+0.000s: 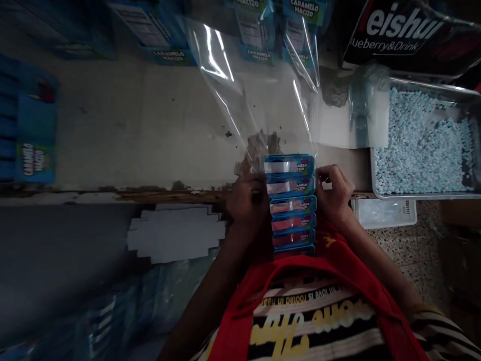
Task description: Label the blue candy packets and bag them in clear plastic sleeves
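A row of blue candy boxes (pixel 290 206) labelled "Caramelo Macizo" stands upright against the red apron, at the table's front edge. A clear plastic bag (pixel 263 95) stretches from the row away over the table, its far part loose and shiny. On the left of the boxes, my left hand (pixel 246 200) is closed at the bag's side; its fingertips are in shadow. My right hand (pixel 335 193) is on the other side, thumb and fingers curled together at the bag's right edge. The film between the fingers is hard to make out.
At the right, a metal tray (pixel 373 173) holds small pale blue pellets. Behind it sits a black package (pixel 406 37). More blue boxes stand at the back (pixel 169 35) and left (pixel 35 135). A white plastic container (pixel 387 213) lies below the table edge (pixel 180 193).
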`<state>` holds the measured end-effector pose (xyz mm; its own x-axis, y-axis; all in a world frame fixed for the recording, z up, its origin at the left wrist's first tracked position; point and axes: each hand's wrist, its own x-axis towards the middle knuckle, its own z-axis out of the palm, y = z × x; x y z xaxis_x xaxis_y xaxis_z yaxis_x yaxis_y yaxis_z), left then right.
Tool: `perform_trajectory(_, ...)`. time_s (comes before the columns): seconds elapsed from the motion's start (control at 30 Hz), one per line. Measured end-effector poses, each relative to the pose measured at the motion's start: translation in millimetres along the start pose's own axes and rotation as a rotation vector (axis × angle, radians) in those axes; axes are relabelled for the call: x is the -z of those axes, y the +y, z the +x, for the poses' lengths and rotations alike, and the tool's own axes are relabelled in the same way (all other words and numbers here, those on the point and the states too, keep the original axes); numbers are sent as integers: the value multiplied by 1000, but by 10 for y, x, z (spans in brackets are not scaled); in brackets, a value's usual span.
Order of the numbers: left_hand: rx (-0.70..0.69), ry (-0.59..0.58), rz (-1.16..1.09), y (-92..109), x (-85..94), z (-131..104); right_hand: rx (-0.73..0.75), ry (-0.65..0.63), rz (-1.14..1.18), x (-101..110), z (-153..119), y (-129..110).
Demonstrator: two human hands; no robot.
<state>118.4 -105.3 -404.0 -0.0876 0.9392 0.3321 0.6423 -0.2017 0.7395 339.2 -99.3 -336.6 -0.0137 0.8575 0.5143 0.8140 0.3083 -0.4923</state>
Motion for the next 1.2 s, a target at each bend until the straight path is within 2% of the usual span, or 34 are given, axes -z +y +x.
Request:
perform_trajectory(0.1, 9, 176, 4, 13, 0, -12, 46, -78, -5, 14, -47, 91)
perform_trajectory(0.13, 13, 172, 7, 21, 4, -5, 51, -120, -9, 18, -72, 120)
perform_trajectory(0.27, 26, 51, -19, 34, 53, 75, 45, -217, -25, 80, -153, 147)
perform_trajectory(0.47, -171, -117, -7, 14, 182, 75, 209, -169, -61, 293, -246, 29)
perform_trajectory(0.63, -230, -232, 55, 161, 302, -6, 163, -184, -17, 366, -328, 60)
perform_trajectory(0.7, -258, -211, 49, 239, 336, -28, 138, -194, -19, 383, -364, 80)
perform_trajectory(0.8, -220, -175, 52, 325, 331, -76, 133, -175, -39, 387, -415, 104)
perform_trajectory(0.9, -90, -140, 61, 365, 260, -142, 84, -120, -83, 345, -415, 115)
perform_trajectory(1.0, 19, -14, 49, 387, 203, -203, 38, 5, -115, 313, -344, 93)
perform_trajectory(1.1, -41, 92, 14, 415, 226, -233, 151, 56, -94, 371, -258, 38)
perform_trajectory(1.2, -98, 104, 26, 436, 294, -241, 294, 41, -71, 500, -220, -21)
